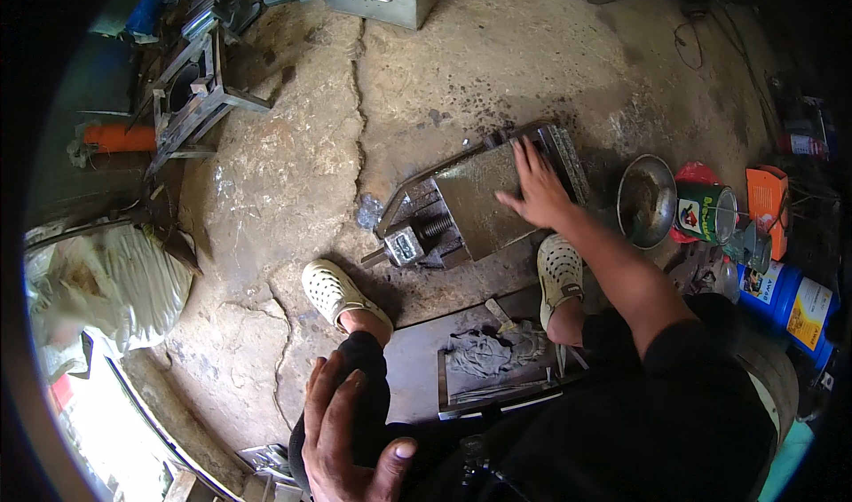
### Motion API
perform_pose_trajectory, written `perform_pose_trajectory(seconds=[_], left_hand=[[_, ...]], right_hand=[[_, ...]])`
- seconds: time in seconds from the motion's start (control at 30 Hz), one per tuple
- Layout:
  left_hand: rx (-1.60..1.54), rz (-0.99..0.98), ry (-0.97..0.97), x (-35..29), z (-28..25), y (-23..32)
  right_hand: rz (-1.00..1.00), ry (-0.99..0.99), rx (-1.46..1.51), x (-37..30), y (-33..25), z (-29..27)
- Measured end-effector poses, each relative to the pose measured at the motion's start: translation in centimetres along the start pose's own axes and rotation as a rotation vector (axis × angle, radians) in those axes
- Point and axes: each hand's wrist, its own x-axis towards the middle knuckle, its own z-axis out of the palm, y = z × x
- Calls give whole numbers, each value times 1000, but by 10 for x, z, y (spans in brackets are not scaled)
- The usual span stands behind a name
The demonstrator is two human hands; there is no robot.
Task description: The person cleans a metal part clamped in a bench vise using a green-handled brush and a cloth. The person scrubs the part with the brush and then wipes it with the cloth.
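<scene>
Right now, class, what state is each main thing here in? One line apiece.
Left hand: open, raised, holding nothing visible.
Right hand: open, laid on the metal plate.
Metal plate: flat; clamped or loose, cannot tell.
Vise: set on the floor.
Steel bowl: open side showing, stained inside.
Grey rag: crumpled.
Cream clogs: both worn.

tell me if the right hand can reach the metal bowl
Probably yes: the right hand rests open on the metal plate, and nothing visible blocks the way to the metal bowl on its right.
</scene>
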Motion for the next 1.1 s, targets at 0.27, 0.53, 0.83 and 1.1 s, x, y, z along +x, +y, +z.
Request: perform_pose_trajectory(seconds=[0.27, 0.53, 0.83, 1.1], left_hand=[[-37, -1, 43, 0, -3, -5], [-53, 2, 45, -5, -5, -5], [-185, 38, -93, -8, -13, -12], [-164, 97, -75, -7, -18, -14]], right_hand=[[-6, -69, -15, -43, 5, 10], [125, -19, 41, 16, -1, 16], [-56, 247, 138, -12, 3, 14], [155, -141, 33, -32, 3, 10]])
